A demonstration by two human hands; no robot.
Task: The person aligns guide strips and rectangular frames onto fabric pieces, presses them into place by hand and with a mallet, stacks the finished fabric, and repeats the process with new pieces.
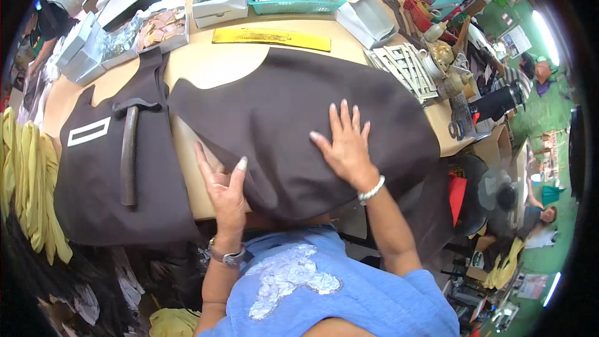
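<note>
A large dark brown sheet of fabric or leather [299,87], with a curved cut-out at its upper left, lies across the table and hangs over the near edge. My right hand [347,150] rests flat on it, fingers spread. By its left edge is my left hand [223,190], thumb and index finger apart, the other fingers partly curled; whether it touches the sheet is hard to see. Further left lies a second dark brown piece [93,193] with notched upper corners. On that piece are a hammer [129,150] and a white rectangular frame [88,131].
A yellow strip [271,39] lies behind the sheet. Farther back stand a green basket [296,8], white boxes [219,5] of small parts and an open white box [367,20]. Several pale frames [404,72] and scissors [457,129] sit at right. Yellow cloth [31,181] hangs left.
</note>
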